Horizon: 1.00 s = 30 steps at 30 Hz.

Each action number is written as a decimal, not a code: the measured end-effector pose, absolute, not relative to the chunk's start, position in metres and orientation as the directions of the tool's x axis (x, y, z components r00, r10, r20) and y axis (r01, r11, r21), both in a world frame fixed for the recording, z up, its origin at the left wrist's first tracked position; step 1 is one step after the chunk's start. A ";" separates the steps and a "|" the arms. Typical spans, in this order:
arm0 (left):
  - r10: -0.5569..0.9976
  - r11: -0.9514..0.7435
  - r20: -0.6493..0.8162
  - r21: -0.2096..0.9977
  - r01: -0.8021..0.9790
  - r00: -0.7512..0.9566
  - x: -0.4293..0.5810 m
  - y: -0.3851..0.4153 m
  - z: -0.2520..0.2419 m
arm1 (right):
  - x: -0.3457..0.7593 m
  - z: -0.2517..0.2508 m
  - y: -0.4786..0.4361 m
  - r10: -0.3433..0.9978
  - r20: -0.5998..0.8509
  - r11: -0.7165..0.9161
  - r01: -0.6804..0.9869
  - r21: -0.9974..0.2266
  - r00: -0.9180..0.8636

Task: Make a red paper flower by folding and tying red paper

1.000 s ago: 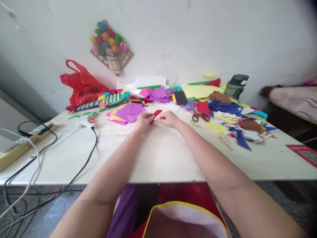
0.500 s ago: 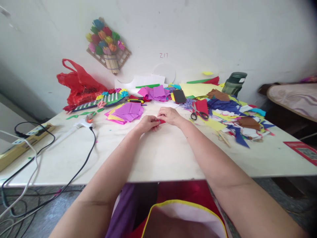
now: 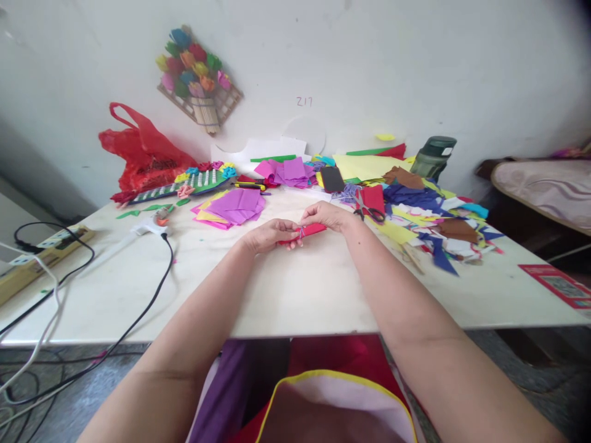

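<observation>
Over the middle of the table, my left hand (image 3: 276,235) is closed on a narrow folded strip of red paper (image 3: 316,229), thumb on top and fingers beneath. A thin purple string (image 3: 301,232) goes round the strip close to my left thumb. My right hand (image 3: 324,216) is just above, its thumb and forefinger pinched together at the string; the end between the fingertips is too small to see clearly. Scissors (image 3: 369,210) with black handles lie to the right of my right hand, partly on red paper. Purple and yellow paper sheets (image 3: 236,207) are stacked to the left.
Paper scraps (image 3: 434,212) are heaped on the right, with a green bottle (image 3: 433,158) behind. A dark phone-like slab (image 3: 332,179) lies at the back. On the left are a glue gun (image 3: 150,226) with its cable, a power strip (image 3: 46,255) and a red plastic bag (image 3: 143,154).
My hands have parted slightly, and more of the red strip and the string round it now shows. The whole view has shifted slightly.
</observation>
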<state>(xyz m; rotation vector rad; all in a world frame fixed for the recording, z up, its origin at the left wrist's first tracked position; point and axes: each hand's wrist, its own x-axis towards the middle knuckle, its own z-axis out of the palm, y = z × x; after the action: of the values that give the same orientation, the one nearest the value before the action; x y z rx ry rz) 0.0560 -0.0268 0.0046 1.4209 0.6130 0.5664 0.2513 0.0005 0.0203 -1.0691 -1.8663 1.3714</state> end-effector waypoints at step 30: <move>0.930 0.067 0.087 0.914 -0.399 0.356 0.054 -0.018 -0.003 | 0.215 0.009 -0.004 0.950 0.092 0.089 -0.024 -0.996 -0.298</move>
<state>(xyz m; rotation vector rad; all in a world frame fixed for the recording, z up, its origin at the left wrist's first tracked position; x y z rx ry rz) 0.0540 -0.0179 -0.0033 1.0633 0.6324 1.1092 0.2154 -0.0038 0.0086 -0.9739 -1.4626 1.3608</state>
